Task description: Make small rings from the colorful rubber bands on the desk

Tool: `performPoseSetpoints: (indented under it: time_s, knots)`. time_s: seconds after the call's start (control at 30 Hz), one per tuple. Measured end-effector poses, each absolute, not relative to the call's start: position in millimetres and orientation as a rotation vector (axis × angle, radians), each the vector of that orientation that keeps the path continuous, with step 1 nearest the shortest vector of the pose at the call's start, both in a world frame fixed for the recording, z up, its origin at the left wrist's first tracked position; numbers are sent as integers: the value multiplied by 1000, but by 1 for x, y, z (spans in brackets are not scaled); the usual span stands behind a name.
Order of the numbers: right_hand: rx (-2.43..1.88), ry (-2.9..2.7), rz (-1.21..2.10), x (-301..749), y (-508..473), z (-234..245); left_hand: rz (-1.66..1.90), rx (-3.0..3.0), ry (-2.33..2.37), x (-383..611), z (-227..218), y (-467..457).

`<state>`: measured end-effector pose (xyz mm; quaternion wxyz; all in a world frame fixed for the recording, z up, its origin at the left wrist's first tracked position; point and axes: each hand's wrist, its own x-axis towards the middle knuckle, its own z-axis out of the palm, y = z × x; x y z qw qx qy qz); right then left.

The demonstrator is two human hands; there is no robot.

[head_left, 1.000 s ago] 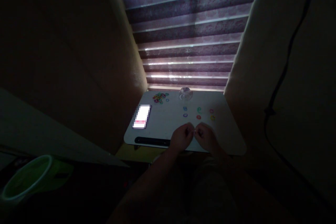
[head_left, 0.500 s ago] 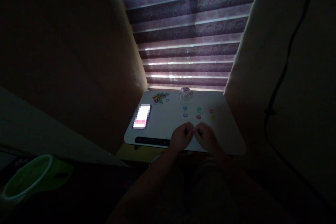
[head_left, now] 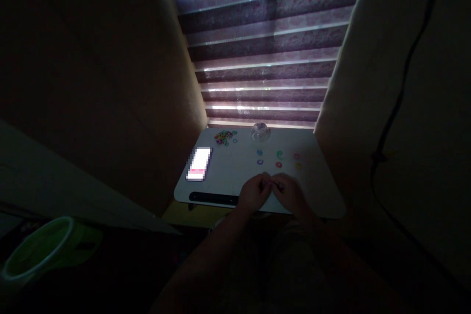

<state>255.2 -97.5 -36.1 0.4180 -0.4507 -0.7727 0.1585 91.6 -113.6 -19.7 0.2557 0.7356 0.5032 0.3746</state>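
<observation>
My left hand (head_left: 254, 192) and my right hand (head_left: 290, 194) meet fingertip to fingertip over the near edge of a small white lap table (head_left: 324, 191). Both are closed in a pinch on something tiny between them that I cannot make out in the dim light. Just beyond the hands lie a few small coloured rubber bands (head_left: 278, 159) set apart in rows. A heap of mixed coloured bands (head_left: 223, 136) lies at the table's far left corner.
A lit phone (head_left: 199, 163) lies on the table's left side. A small clear dome-shaped container (head_left: 260, 131) stands at the far edge by the striped blind (head_left: 265, 49). A green bowl (head_left: 40, 248) sits low at the left. A dark cable (head_left: 397, 103) hangs at the right.
My two hands have drawn slightly closer together, fingertips now touching. Nothing else on the table has moved.
</observation>
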Motion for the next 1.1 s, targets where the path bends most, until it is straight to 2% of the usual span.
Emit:
performPoseSetpoints:
  time_s: [1.1]
  knots:
    - [-1203,-1900,327,253,-100,-33,997,2014,1419,93,-20,-113]
